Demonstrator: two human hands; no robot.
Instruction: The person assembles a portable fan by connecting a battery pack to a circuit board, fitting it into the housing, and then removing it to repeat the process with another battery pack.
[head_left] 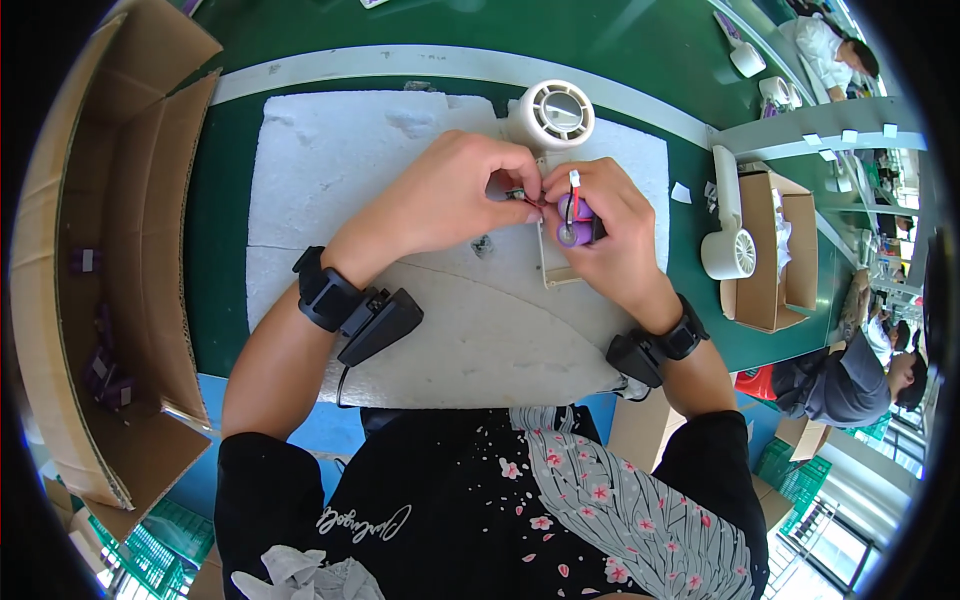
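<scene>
A white handheld fan (552, 115) lies on the foam pad with its round grille facing up. Its opened handle shell (558, 277) runs toward me, partly hidden under my hands. My right hand (625, 228) is closed around a purple battery pack (573, 234) of cylindrical cells, held over the handle. Red and black leads rise from the pack to a small white connector (574, 178). Beside it, my left hand (455, 190) is closed in a pinch on thin wires (524, 196) at the handle. The fingertips of both hands nearly meet; what joins the wires is too small to tell.
The white foam pad (330, 180) lies on a green table (225, 220). A tall cardboard box (150, 250) with purple battery packs stands at left. At right are another white fan (728, 254) and a smaller carton (765, 310). Other people sit farther right.
</scene>
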